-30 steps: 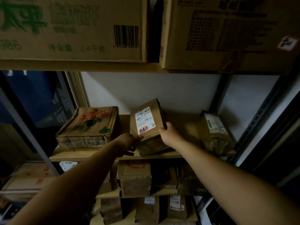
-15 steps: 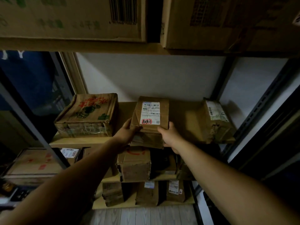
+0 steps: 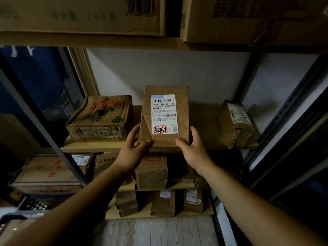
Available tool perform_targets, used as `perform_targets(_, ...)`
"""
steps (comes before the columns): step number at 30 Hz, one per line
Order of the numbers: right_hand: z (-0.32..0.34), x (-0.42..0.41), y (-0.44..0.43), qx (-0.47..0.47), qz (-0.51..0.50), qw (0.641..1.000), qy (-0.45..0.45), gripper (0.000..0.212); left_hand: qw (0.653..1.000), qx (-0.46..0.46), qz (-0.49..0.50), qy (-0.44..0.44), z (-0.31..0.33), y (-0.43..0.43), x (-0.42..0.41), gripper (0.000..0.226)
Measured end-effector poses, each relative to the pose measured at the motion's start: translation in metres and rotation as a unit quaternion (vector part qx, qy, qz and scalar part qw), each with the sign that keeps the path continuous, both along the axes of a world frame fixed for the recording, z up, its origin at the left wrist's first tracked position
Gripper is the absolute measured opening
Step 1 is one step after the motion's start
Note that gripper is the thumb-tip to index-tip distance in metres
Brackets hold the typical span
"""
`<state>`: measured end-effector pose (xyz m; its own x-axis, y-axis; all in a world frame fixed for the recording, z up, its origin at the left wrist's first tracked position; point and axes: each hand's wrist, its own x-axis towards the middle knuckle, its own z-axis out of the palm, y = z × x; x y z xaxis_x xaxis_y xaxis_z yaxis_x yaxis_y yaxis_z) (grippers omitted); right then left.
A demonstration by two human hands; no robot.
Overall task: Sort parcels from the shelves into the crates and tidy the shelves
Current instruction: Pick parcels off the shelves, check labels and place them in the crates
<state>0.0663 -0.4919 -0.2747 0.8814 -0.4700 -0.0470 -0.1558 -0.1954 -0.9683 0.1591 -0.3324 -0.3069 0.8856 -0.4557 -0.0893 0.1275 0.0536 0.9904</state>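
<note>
Parcel [image 3: 164,118] in brown paper sits between my two hands at the front edge of the middle shelf [image 3: 92,149], about midway along it, its labelled face turned toward me. On that face I read a white shipping label [image 3: 164,114] with barcodes and a red-bordered stamp at its lower left. My left hand [image 3: 132,153] clasps the lower left corner, thumb across the front and fingers wrapped behind. My right hand [image 3: 192,150] clasps the lower right corner the same way, thumb on the front, fingers behind the edge. Whether the bottom of it touches the board or hangs just above it I cannot tell.

Toward the left end of that shelf lies a flat carton with red and green print [image 3: 101,118], close to my left hand but apart from what I hold. At the right end stands another paper-wrapped package [image 3: 236,125] with its own label, well apart. Above, two large cartons [image 3: 79,15] fill the upper shelf. Below my wrists, more wrapped packages [image 3: 150,173] crowd the lower shelves. At the far left edge of view I see a dark crate [image 3: 35,204], partly hidden. Pale floorboards [image 3: 156,231] show beneath.
</note>
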Motion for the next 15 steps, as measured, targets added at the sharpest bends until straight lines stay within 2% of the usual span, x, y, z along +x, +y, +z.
perform_targets(3, 0.000, -0.013, 0.008, -0.002, -0.001, 0.999, -0.035, 0.056, 0.999, -0.029, -0.001, -0.020, 0.005, 0.013, -0.014, 0.063)
perform_targets(8, -0.005, -0.032, 0.014, -0.002, 0.012, 0.996, -0.086, 0.043, 0.996, -0.061, 0.002, -0.071, 0.016, 0.025, -0.045, 0.058)
perform_targets(15, -0.003, -0.040, 0.017, -0.008, 0.034, 0.992, -0.124, 0.046, 0.993, -0.080, 0.019, -0.083, 0.028, 0.033, -0.065, 0.058)
